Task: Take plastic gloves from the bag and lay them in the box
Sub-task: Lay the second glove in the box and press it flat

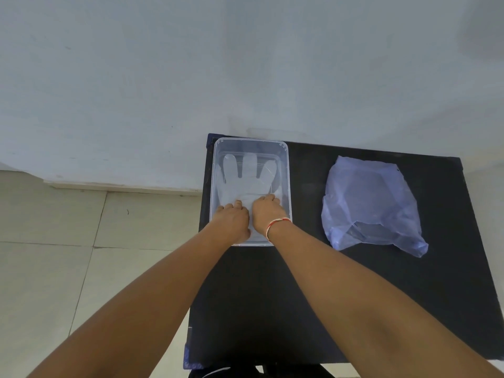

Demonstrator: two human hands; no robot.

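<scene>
A clear plastic box (286, 170) stands at the far left corner of the black table. A translucent plastic glove (246, 181) lies flat inside it, fingers pointing away from me. My left hand (233, 221) and my right hand (263, 211) rest side by side on the glove's cuff end, fingertips pressing down on it. I cannot tell whether either hand pinches the glove. A red and white band circles my right wrist. The bluish plastic bag (371, 205) lies crumpled to the right of the box, untouched.
The black table (313, 282) sits against a pale wall. Its left edge runs just beside the box, with tiled floor (81, 241) below. A dark shape shows under the table's near edge.
</scene>
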